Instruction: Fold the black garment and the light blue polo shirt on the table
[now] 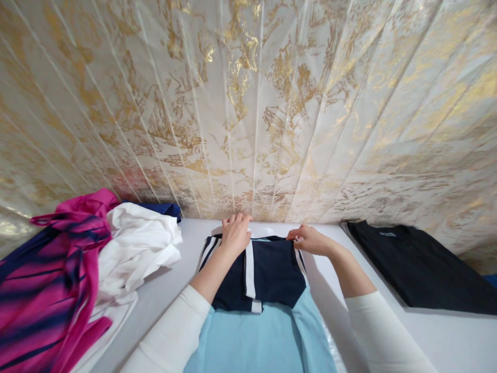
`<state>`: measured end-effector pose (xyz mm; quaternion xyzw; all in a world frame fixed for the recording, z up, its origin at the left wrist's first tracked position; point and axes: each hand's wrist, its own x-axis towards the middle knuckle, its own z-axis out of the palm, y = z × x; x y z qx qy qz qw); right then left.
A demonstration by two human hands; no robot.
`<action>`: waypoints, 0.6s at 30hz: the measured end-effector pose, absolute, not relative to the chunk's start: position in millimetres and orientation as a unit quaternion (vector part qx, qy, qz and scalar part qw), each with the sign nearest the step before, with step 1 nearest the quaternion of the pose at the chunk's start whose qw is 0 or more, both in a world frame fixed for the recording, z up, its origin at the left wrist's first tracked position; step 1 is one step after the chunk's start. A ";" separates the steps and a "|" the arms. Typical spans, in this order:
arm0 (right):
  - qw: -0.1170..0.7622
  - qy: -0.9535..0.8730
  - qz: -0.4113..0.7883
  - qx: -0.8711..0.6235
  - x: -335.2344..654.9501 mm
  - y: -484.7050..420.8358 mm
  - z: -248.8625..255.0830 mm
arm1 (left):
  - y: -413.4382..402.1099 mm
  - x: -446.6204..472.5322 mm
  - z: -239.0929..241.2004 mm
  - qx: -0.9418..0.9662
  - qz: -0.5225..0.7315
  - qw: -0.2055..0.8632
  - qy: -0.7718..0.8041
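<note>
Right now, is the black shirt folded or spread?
Folded: the black shirt lies as a neat flat block, neckline showing, no sleeves spread out.

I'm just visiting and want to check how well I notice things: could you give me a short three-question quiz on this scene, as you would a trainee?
1. Besides white, what colour is the striped cloth in the middle? A) red B) navy C) green
2. True or false: in the picture, the black shirt lies to the right of the striped cloth.
3. Which is nearer the pink-and-navy cloth: the person's left hand or right hand?

Key:
1. B
2. True
3. The left hand
</note>
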<state>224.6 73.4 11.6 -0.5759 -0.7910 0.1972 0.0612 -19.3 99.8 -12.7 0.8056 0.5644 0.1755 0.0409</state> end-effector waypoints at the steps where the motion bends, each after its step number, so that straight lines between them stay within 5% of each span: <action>1: 0.056 -0.794 0.190 -0.575 226.1 73.0 12.9 | 99.7 -16.4 -9.5 0.821 0.178 0.041 0.541; 7: 0.051 -0.809 0.205 -0.549 226.5 69.1 21.7 | 114.0 21.5 -5.0 0.910 0.140 0.079 0.383; 18: 0.060 -0.793 0.068 -0.603 216.5 80.9 -2.3 | 109.5 43.4 1.5 0.872 0.156 0.063 0.459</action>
